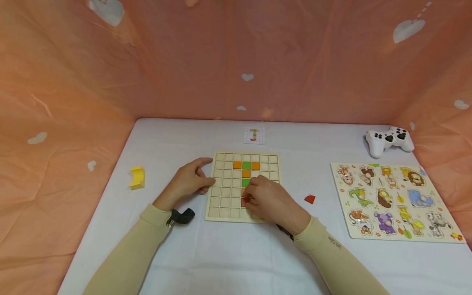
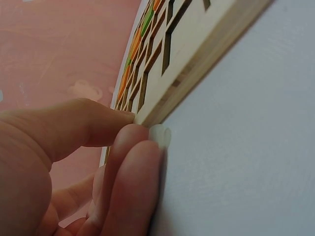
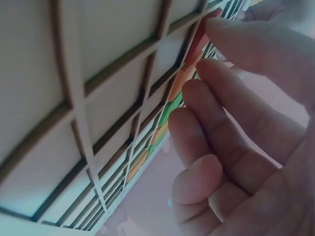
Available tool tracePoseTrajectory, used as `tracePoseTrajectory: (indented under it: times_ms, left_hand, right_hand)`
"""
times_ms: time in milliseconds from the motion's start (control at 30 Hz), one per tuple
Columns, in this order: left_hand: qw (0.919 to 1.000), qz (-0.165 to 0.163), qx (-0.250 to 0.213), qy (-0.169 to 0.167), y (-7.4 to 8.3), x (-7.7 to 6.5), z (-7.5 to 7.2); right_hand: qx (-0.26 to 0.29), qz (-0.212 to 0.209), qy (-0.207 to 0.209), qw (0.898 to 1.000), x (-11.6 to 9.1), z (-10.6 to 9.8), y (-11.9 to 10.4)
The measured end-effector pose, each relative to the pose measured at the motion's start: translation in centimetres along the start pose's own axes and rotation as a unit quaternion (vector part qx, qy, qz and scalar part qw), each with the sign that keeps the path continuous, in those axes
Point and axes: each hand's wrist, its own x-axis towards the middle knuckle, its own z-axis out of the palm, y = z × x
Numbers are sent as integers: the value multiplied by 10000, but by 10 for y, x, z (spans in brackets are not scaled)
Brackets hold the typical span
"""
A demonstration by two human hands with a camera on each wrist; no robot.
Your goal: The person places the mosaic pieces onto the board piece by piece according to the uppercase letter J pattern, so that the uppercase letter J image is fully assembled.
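Observation:
A wooden grid board point(image 1: 225, 192) lies on the table with orange and green square tiles in a T-like column, among them a green tile point(image 1: 246, 165). My right hand point(image 1: 271, 198) is over its lower middle, thumb and forefinger at a red tile point(image 1: 245, 202) below an orange one. In the right wrist view, the thumb tip overlaps this red tile point(image 3: 198, 42), with the other fingers curled beside it. My left hand point(image 1: 188, 180) rests at the board's left edge, forefinger and thumb stretched to it. The left wrist view shows the thumb touching the board's edge point(image 2: 167, 96).
Behind the board lies a small pattern card point(image 1: 254, 135). A red quarter-circle piece point(image 1: 310, 199) is to the right. Further right are an animal puzzle board point(image 1: 372, 213) and a white game controller point(image 1: 389, 140). A yellow arch block point(image 1: 137, 178) stands at the left.

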Motion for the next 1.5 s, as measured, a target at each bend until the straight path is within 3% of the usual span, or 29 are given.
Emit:
tracePoseTrajectory:
  times_ms: [633, 1000, 1200, 1500]
  left_hand:
    - [9999, 99, -19, 58, 0, -1, -3]
    - [9999, 114, -27, 16, 1, 0, -2]
    - [9999, 71, -73, -24, 0, 1, 1]
    - [9999, 113, 4, -1, -1, -1, 0]
  right_hand:
    - [-68, -186, 129, 9997, 1, -2, -3]
    - [32, -87, 150, 9998, -1, -7, 1]
    - [-74, -3, 321, 9995, -11, -13, 12]
    - [-228, 608, 453, 9969, -47, -24, 46]
